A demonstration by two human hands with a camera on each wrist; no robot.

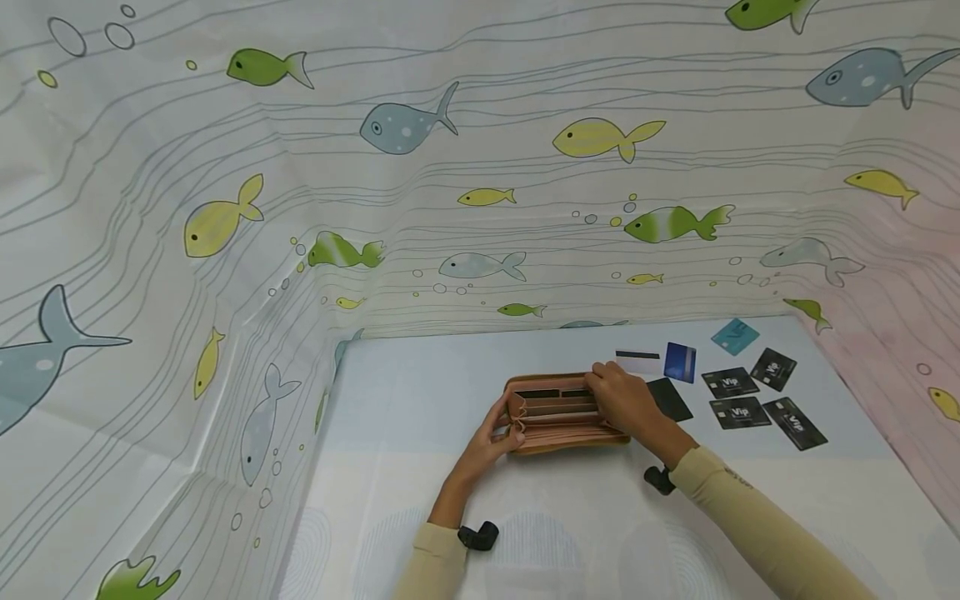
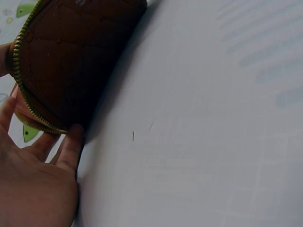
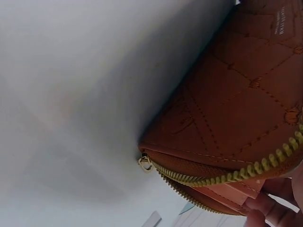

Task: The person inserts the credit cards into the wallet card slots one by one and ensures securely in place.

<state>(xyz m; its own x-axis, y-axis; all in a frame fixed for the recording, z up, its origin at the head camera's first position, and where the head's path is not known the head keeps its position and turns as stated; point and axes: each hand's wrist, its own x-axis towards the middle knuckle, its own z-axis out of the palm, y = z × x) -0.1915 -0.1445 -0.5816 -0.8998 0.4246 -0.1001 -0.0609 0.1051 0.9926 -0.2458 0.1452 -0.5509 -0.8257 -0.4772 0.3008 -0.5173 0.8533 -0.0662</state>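
A brown zip-around wallet [image 1: 564, 437] stands unzipped on the table, its pink-tan inside facing up. Dark cards [image 1: 538, 394] show in slots along its far wall. My left hand [image 1: 483, 446] grips the wallet's left end, thumb at the near side and fingers behind. At the far right edge, my right hand [image 1: 618, 398] holds the wallet with fingers bent over the rim, covering the slots there. The right wrist view shows the quilted leather outside [image 3: 222, 94], a gold zipper [image 3: 255, 168] and its pull [image 3: 146, 163]. The left wrist view shows the wallet's outer side [image 2: 75, 56].
Right of the wallet lie several black "Vip" cards [image 1: 739, 412], a teal card [image 1: 735, 337], a blue card [image 1: 679, 362] and a white card with a black stripe [image 1: 637, 361]. A plain black card [image 1: 670, 399] lies partly behind my right hand. Fish-patterned sheeting [image 1: 480, 225] surrounds the table.
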